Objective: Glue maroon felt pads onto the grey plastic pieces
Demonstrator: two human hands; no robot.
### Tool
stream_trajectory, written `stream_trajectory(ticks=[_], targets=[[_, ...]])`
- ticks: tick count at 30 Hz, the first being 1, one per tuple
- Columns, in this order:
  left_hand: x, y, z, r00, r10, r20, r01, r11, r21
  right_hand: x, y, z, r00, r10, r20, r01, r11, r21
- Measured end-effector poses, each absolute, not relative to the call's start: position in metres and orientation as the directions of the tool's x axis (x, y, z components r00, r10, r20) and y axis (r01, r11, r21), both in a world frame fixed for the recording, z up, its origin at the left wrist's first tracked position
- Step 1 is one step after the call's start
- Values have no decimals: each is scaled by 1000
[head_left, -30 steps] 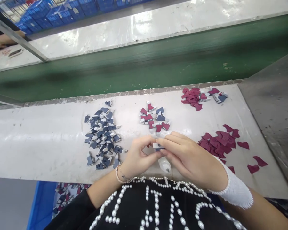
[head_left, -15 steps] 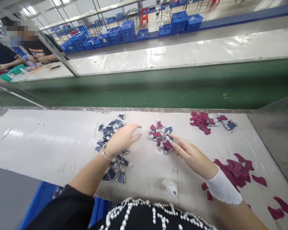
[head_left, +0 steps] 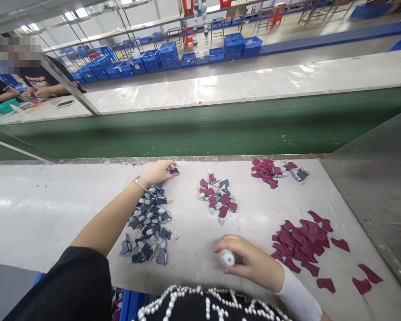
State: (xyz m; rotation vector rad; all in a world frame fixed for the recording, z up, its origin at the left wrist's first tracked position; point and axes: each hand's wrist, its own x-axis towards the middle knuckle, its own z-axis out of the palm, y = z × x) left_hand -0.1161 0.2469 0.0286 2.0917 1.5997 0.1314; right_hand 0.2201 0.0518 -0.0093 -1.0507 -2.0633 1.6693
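Observation:
My left hand (head_left: 157,172) pinches a small dark blue and grey piece (head_left: 174,171) at the far end of a pile of dark blue and grey pieces (head_left: 150,218). My right hand (head_left: 250,263), with a white sleeve at the wrist, is wrapped around a small white squeeze bottle (head_left: 227,257) near the front of the table. Between and beyond my hands lies a small cluster of maroon and white pieces (head_left: 217,196) with some blue among them. A spread of flat maroon pieces (head_left: 297,240) lies to the right of my right hand.
Another maroon pile (head_left: 265,171) with a few white-edged pieces sits at the back right. A metal panel (head_left: 370,178) bounds the right side. A green conveyor belt (head_left: 187,138) runs behind the white table (head_left: 70,196). Blue crates (head_left: 128,307) stand below the front edge. Two people work at far left.
My left hand has moved away and left to the far end of the blue pile and taken a piece. My right hand has left the maroon and white cluster and gripped the bottle that lay on the table.

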Motion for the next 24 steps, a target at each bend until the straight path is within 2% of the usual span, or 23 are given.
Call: stream_trajectory(ticks=[6,10,12,16,19,21,24], targets=[[-80,183,45,364,924,-117,652,-163,740,246,52,20,-621,731,-282,340,-73,-937],[-54,126,38,369,923,-113,385,-41,922,265,51,42,-464,868,-177,213,-85,-973],[-41,103,25,364,923,-124,239,36,970,271,51,50,-373,915,-154,136,-110,-985],[-18,77,3,355,915,-191,-44,221,974,271,53,63,-310,902,-300,21,-309,-951],[-6,69,2,443,854,-273,-285,423,860,263,58,67,-373,883,-283,-52,-325,-944],[0,67,8,477,827,-297,-283,465,839,257,62,65,-440,878,-192,-179,-295,-939],[6,63,20,433,851,-298,-159,398,904,250,66,62,-475,874,-101,-339,-288,-896]])
